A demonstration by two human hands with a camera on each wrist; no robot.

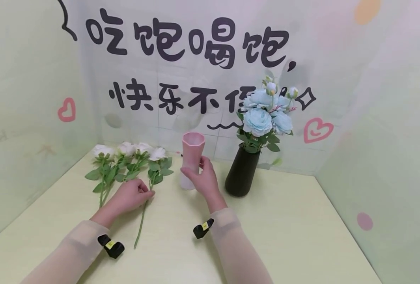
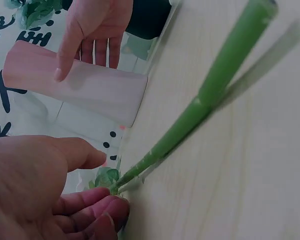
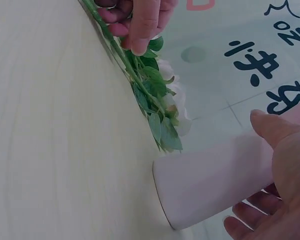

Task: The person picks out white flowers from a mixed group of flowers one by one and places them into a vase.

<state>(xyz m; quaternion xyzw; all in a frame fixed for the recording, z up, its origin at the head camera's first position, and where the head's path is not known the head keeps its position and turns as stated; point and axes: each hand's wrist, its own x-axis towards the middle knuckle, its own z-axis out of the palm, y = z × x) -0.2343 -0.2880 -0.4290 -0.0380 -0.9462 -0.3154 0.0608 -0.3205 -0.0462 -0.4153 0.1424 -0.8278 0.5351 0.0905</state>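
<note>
Well, from where I stand, the right hand [image 1: 205,179] holds the pink vase [image 1: 192,154] upright on the counter [image 1: 295,244], thumb on one side, fingers behind. Left of the vase lies a white flower [image 1: 157,154]; the left hand's [image 1: 129,196] curled fingers are at its stem [image 1: 140,227], though I can't tell whether they pinch it. Beyond the right hand, a black vase [image 1: 242,173] carries blue flowers [image 1: 257,122].

Beige sleeves [image 1: 239,248], black wrist cameras [image 1: 116,250], yellow labels [image 1: 205,226]
</note>
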